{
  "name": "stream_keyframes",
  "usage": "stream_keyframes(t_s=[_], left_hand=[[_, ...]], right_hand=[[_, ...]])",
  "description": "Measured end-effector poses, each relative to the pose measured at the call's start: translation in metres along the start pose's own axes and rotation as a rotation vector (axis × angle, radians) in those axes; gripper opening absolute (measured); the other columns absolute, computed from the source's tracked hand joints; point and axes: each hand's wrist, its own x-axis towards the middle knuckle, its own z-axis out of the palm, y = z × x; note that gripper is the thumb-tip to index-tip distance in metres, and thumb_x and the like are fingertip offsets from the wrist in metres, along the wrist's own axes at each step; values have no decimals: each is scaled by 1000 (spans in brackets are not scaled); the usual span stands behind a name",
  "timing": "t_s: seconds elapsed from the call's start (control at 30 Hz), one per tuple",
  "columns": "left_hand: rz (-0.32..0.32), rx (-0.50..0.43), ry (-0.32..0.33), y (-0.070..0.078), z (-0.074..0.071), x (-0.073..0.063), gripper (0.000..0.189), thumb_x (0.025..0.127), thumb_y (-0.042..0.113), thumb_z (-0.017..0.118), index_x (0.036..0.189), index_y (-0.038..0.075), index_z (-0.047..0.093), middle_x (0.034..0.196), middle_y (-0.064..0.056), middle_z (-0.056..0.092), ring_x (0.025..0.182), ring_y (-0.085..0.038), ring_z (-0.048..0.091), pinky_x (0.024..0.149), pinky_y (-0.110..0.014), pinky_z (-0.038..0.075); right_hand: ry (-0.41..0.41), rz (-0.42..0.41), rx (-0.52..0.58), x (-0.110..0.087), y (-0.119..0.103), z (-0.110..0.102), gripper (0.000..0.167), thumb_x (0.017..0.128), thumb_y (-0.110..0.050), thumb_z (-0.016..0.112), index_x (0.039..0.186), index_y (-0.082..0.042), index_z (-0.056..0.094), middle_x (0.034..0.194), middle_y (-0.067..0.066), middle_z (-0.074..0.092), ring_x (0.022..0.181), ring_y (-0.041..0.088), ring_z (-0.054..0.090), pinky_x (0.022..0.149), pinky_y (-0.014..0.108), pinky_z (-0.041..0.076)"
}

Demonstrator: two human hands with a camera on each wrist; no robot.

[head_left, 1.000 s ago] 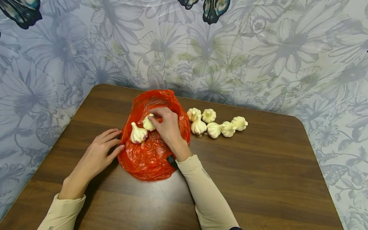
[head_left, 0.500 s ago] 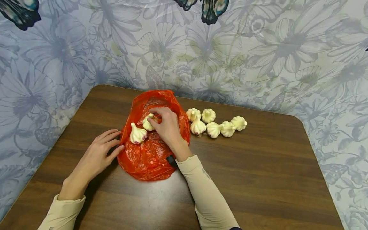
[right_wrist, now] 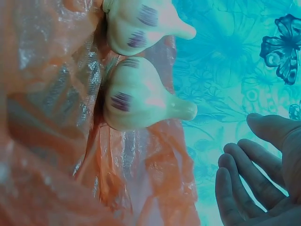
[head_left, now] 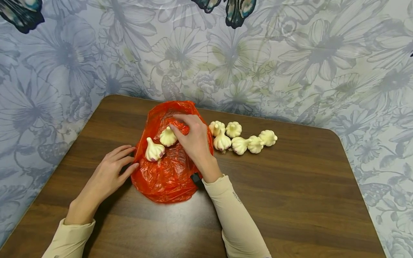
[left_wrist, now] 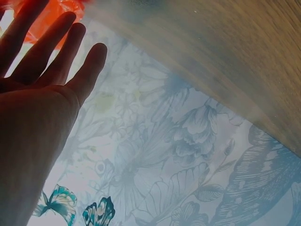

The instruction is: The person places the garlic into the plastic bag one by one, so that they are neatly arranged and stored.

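Two garlic bulbs sit on a crumpled red plastic bag: one bulb (head_left: 155,149) lies to the left and the other bulb (head_left: 168,137) a little farther back. Just right of the back bulb is my right hand (head_left: 194,140), its fingers loosely bent and holding nothing. The right wrist view shows a gap between that hand (right_wrist: 263,174) and the nearer bulb (right_wrist: 141,96). My left hand (head_left: 109,171) touches the left edge of the bag (head_left: 161,179) with its fingertips. Its fingers look fairly straight in the left wrist view.
Several more garlic bulbs (head_left: 240,145) form a cluster and a short row on the brown wooden table (head_left: 274,200), right of the bag. A flower-patterned wall covering (head_left: 235,71) rises behind the table's back edge.
My right hand has let go of the back garlic bulb and drawn slightly to the right. That bulb stays on the bag. My left hand keeps its place at the bag's edge.
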Motion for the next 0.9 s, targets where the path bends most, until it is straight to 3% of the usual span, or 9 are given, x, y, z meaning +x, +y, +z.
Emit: stream_keyframes(t_s=[0.33, 0.7, 0.9], left_hand=[[9, 6, 2, 0, 0, -1, 24, 80, 7, 88, 101, -2, 80, 127, -25, 72, 129, -44, 59, 109, -64, 46], [13, 2, 6, 0, 0, 1, 24, 79, 7, 88, 100, -2, 80, 127, -24, 72, 129, -44, 59, 107, -65, 46], [12, 4, 5, 1, -1, 0, 23, 80, 7, 87, 100, -2, 80, 127, -25, 72, 128, -44, 59, 107, -65, 46]], right_hand=[[35, -48, -32, -10, 6, -17, 27, 95, -20, 81, 119, -7, 78, 113, 7, 79, 103, 22, 69, 90, 33, 57], [62, -50, -54, -24, 17, -50, 27, 96, -20, 80, 118, -6, 78, 113, 8, 79, 105, 24, 70, 93, 37, 58], [98, -77, -48, -31, 21, -67, 25, 94, -17, 81, 117, -6, 79, 110, 8, 79, 98, 25, 69, 83, 38, 57]])
